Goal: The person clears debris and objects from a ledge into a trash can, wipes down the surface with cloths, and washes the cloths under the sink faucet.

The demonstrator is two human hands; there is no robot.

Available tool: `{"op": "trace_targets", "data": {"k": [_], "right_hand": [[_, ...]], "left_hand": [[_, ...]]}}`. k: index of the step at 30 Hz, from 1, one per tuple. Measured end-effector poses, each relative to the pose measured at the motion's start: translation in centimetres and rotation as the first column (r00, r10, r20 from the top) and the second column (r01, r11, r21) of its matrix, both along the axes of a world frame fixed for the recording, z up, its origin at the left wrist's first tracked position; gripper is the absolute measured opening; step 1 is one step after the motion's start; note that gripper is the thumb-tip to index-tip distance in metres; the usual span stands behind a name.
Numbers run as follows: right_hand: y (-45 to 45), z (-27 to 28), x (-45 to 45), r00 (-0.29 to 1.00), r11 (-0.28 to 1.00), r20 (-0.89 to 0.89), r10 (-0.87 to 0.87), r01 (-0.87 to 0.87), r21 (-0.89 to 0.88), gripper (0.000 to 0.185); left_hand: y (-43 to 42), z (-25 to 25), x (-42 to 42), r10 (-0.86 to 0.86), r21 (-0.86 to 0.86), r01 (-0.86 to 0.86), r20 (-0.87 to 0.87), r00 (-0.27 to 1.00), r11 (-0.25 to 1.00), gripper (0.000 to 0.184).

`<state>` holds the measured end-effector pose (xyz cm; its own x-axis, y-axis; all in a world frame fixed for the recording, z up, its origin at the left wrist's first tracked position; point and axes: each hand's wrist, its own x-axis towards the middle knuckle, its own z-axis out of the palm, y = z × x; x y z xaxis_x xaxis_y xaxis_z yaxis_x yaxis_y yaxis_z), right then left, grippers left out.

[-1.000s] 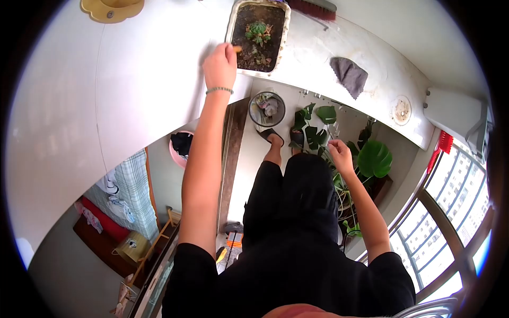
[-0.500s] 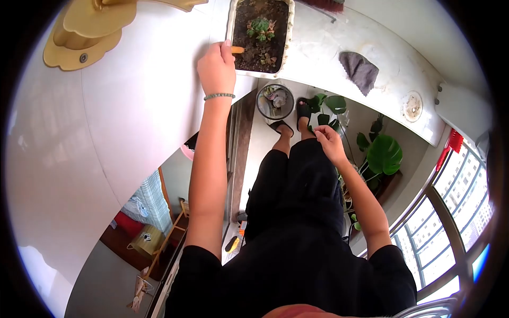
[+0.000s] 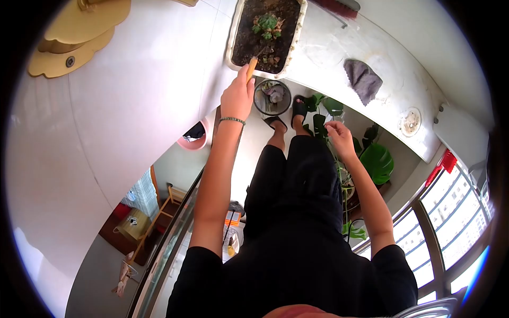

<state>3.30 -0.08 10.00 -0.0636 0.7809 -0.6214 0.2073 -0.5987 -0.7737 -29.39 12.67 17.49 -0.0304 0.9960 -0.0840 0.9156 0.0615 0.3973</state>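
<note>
My left hand (image 3: 237, 98) is closed round the orange-yellow handle of a small tool (image 3: 252, 68) at the near edge of a white rectangular planter (image 3: 231, 47). The tool's thin dark end points into the soil, just below a small green succulent (image 3: 268, 25). Lower right, my right hand (image 3: 340, 139) hangs in front of my body near the large green leaves (image 3: 377, 163), fingers curled together; whether anything small is between them cannot be made out.
A round bin (image 3: 272, 97) stands on the floor below the planter. On the white ledge lie a grey cloth (image 3: 363, 81) and a brush (image 3: 339, 7). A pink basin (image 3: 194, 139) is lower left, a gold fixture (image 3: 85, 26) upper left, and barred windows (image 3: 450, 212) at right.
My left hand has shifted right and slightly down, and the tool has turned from sideways to pointing up into the soil. My right hand has moved slightly right since the last frame.
</note>
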Motion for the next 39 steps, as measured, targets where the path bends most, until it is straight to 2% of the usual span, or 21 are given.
{"op": "trace_targets", "data": {"k": [4,7,10,14,16,19,22,23,24,25,26,27,28,29,31,32,34,36,39], "right_hand": [[0.9,0.4,-0.9,0.999,1.000,-0.050,0.002,-0.002,-0.002,0.021],[1.7,0.5,-1.4,0.999,1.000,-0.035,0.016,-0.016,0.017,0.022],[2.8,0.8,-1.5,0.999,0.999,-0.004,0.043,-0.042,0.014,0.022],[3.5,0.5,-1.4,0.998,0.997,-0.012,0.068,-0.067,0.039,0.022],[3.8,1.2,-1.8,0.997,0.997,0.009,0.080,-0.080,0.014,0.023],[4.5,1.5,-2.7,0.995,0.995,0.003,0.099,-0.099,0.025,0.024],[5.5,0.8,-4.6,0.989,0.994,-0.108,0.098,-0.092,0.054,0.026],[6.3,0.5,-5.4,0.983,0.994,-0.157,0.095,-0.085,0.066,0.026],[8.1,2.2,-5.9,0.993,0.996,-0.080,0.089,-0.089,-0.006,0.029],[10.0,1.3,-5.9,0.996,0.996,-0.012,0.088,-0.088,0.018,0.033],[12.3,0.9,-6.0,1.000,0.995,0.007,0.008,-0.009,0.101,0.038],[15.1,-0.2,-5.9,0.997,0.975,-0.024,-0.069,0.072,0.209,0.040],[18.4,-0.5,-5.8,0.991,0.949,-0.062,-0.116,0.129,0.286,0.041],[22.0,-1.6,-5.6,0.987,0.951,-0.061,-0.150,0.161,0.265,0.045],[28.5,-2.5,-6.3,0.984,0.917,-0.103,-0.146,0.174,0.358,0.058],[31.3,-3.6,-6.7,0.993,0.924,-0.088,-0.080,0.107,0.367,0.067],[35.0,-4.4,-7.6,0.992,0.856,-0.126,0.018,0.050,0.514,0.070],[35.4,-2.2,-8.7,0.993,0.894,-0.114,-0.007,0.057,0.445,0.073],[34.9,-3.0,-8.9,0.981,0.935,-0.194,0.014,0.055,0.349,0.078]], "left_hand": [[1.0,1.2,0.1,0.044,0.021,-0.041,-0.191,0.981,0.999,0.039],[0.6,0.6,-0.5,0.068,-0.021,-0.075,-0.237,0.969,0.997,0.039],[-0.1,0.3,-0.9,0.080,0.042,-0.076,-0.105,0.991,0.996,0.040],[-0.7,-0.3,-0.3,0.052,0.044,-0.047,-0.130,0.990,0.998,0.040],[-0.7,-1.1,-0.3,0.067,0.022,-0.064,-0.164,0.984,0.998,0.041],[-1.1,-1.4,0.4,0.133,0.079,-0.119,-0.206,0.969,0.990,0.043],[-1.1,-1.4,0.7,0.109,0.058,-0.106,-0.061,0.992,0.993,0.047],[-1.3,-1.5,0.8,0.236,0.078,-0.247,0.127,0.963,0.966,0.046],[-1.7,-1.8,0.9,0.346,0.070,-0.384,0.312,0.885,0.920,0.045],[-2.0,-2.5,0.8,0.431,0.038,-0.511,0.484,0.761,0.859,0.045],[-3.3,-5.4,-0.6,0.437,0.039,-0.574,0.608,0.663,0.818,0.045],[-4.2,-5.1,-0.1,0.636,-0.301,-0.655,0.682,0.360,0.693,0.050],[-4.5,-6.8,-0.2,0.716,-0.518,-0.613,0.689,0.115,0.597,0.056],[-4.8,-8.7,-0.4,0.771,-0.709,-0.505,0.624,-0.125,0.492,0.061],[-3.8,-10.4,0.2,0.734,-0.803,-0.345,0.589,-0.338,0.486,0.066],[-3.3,-11.1,0.5,0.716,-0.837,-0.256,0.546,-0.436,0.483,0.068],[-1.6,-12.6,1.2,0.670,-0.819,-0.214,0.562,-0.486,0.532,0.067],[0.1,-11.6,2.1,0.617,-0.780,-0.140,0.579,-0.532,0.610,0.063],[1.2,-11.8,2.7,0.614,-0.706,-0.062,0.653,-0.444,0.706,0.059]]}}
